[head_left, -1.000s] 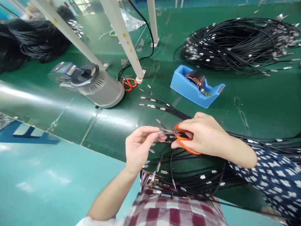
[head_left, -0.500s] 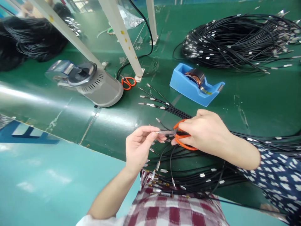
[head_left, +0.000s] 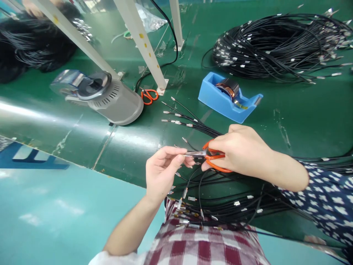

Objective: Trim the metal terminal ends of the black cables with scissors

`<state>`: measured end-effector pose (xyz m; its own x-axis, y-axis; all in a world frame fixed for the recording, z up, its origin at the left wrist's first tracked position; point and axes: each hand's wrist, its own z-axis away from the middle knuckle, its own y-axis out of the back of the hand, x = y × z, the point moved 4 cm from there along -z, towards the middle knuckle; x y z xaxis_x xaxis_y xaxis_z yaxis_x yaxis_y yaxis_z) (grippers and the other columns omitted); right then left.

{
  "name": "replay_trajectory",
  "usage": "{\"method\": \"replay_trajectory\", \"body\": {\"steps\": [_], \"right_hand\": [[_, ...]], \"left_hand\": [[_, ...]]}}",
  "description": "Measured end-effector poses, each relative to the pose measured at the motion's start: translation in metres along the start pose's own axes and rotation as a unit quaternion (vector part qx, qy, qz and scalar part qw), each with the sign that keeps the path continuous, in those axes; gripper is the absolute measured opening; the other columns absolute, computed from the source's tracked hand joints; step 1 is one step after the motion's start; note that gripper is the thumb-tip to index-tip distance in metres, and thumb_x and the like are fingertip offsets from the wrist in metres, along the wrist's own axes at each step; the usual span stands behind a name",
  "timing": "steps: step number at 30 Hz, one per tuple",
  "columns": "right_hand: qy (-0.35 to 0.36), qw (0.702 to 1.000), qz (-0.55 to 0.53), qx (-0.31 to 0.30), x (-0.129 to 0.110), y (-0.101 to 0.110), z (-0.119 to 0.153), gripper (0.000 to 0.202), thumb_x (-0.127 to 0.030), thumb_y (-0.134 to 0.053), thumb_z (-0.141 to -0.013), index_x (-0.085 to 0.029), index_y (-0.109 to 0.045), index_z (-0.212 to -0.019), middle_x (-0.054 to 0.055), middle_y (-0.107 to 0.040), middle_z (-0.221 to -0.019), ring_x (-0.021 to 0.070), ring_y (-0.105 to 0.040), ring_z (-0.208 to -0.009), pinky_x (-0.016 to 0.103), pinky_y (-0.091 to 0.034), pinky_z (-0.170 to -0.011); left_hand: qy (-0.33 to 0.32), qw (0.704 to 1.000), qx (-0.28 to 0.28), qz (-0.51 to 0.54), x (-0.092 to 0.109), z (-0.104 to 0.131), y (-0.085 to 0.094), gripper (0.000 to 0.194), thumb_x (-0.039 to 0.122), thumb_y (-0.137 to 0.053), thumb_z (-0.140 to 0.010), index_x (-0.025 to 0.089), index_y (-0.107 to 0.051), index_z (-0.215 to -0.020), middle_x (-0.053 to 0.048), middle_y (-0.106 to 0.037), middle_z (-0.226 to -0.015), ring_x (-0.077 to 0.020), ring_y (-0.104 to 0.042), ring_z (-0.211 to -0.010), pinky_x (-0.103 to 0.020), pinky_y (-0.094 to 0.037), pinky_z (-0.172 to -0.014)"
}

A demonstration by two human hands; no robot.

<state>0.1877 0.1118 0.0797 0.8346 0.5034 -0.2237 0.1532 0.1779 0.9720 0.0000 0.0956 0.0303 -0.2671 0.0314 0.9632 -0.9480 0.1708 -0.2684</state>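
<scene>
My right hand (head_left: 242, 147) is closed around a pair of orange-handled scissors (head_left: 217, 162), whose metal blades point left. The blade tips reach the fingertips of my left hand (head_left: 165, 165), where thumb and forefinger are pinched together. A thin dark line beneath the blades looks like a black cable in that pinch; the fingers hide its end. Below both hands, a bundle of black cables (head_left: 220, 211) with metal ends and pale tags lies along the table edge and against a checked apron (head_left: 204, 248). More cable ends (head_left: 190, 124) fan out just beyond the scissors.
A blue tape dispenser (head_left: 224, 103) stands beyond my right hand. Behind it lies a large coil of black cables (head_left: 264, 48). Leftward are a grey machine (head_left: 118, 101), a second pair of orange scissors (head_left: 149, 96) and white posts (head_left: 145, 44). Another person's hand (head_left: 34, 9) is at the far left.
The scissors' blades and handles have turned slightly, and my right hand has shifted a little away from me. My left hand keeps its pinch at nearly the same spot.
</scene>
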Motion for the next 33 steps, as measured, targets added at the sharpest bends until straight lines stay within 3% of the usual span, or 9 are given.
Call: {"method": "replay_trajectory", "body": {"steps": [7, 15, 22, 28, 33], "right_hand": [[0.01, 0.999, -0.001, 0.039, 0.0004, 0.0028, 0.004, 0.045, -0.055, -0.057, -0.088, -0.019, -0.059, -0.062, -0.001, -0.07, -0.062, 0.0113, -0.052, -0.053, 0.032, -0.025, -0.066], [-0.004, 0.999, 0.031, 0.002, -0.0005, 0.0028, 0.0009, 0.04, -0.043, -0.059, -0.087, -0.019, -0.054, -0.056, -0.001, -0.064, -0.053, 0.0107, -0.044, -0.047, 0.032, -0.025, -0.065], [0.034, 0.998, 0.044, -0.03, -0.0067, 0.0043, -0.0008, 0.039, -0.038, -0.049, -0.095, -0.017, -0.058, -0.063, 0.007, -0.069, -0.061, 0.0158, -0.053, -0.053, 0.035, -0.024, -0.063], [-0.006, 0.997, 0.021, -0.067, -0.0017, -0.0028, -0.0031, 0.037, -0.042, -0.058, -0.09, -0.02, -0.058, -0.059, 0.0, -0.062, -0.052, 0.0119, -0.039, -0.047, 0.031, -0.021, -0.059], [-0.004, 0.999, 0.013, -0.035, 0.001, 0.0016, -0.003, 0.04, -0.049, -0.062, -0.086, -0.021, -0.057, -0.058, -0.003, -0.062, -0.052, 0.011, -0.028, -0.046, 0.029, -0.023, -0.06]], "left_hand": [[0.012, 1.0, 0.008, 0.012, -0.0009, -0.0022, -0.0014, 0.007, 0.017, -0.069, -0.089, 0.02, -0.075, -0.092, -0.003, -0.078, -0.076, -0.0152, -0.074, -0.068, -0.026, -0.061, -0.066], [0.03, 0.999, 0.01, 0.017, -0.0007, -0.003, -0.0017, 0.005, 0.019, -0.071, -0.088, 0.019, -0.075, -0.089, -0.004, -0.078, -0.073, -0.0156, -0.074, -0.065, -0.026, -0.061, -0.064], [0.036, 0.999, 0.027, 0.011, -0.0011, -0.0026, -0.0024, 0.009, 0.026, -0.076, -0.083, 0.017, -0.073, -0.085, -0.004, -0.075, -0.068, -0.0173, -0.072, -0.06, -0.029, -0.06, -0.059], [0.024, 0.999, 0.018, 0.01, 0.0015, -0.0006, -0.0054, 0.009, 0.024, -0.077, -0.082, 0.017, -0.075, -0.087, -0.005, -0.076, -0.071, -0.0182, -0.074, -0.064, -0.029, -0.062, -0.061], [0.03, 0.999, 0.017, 0.006, 0.0015, -0.0013, -0.0048, 0.011, 0.024, -0.077, -0.081, 0.015, -0.074, -0.087, -0.006, -0.076, -0.071, -0.019, -0.074, -0.064, -0.03, -0.062, -0.061]]}}
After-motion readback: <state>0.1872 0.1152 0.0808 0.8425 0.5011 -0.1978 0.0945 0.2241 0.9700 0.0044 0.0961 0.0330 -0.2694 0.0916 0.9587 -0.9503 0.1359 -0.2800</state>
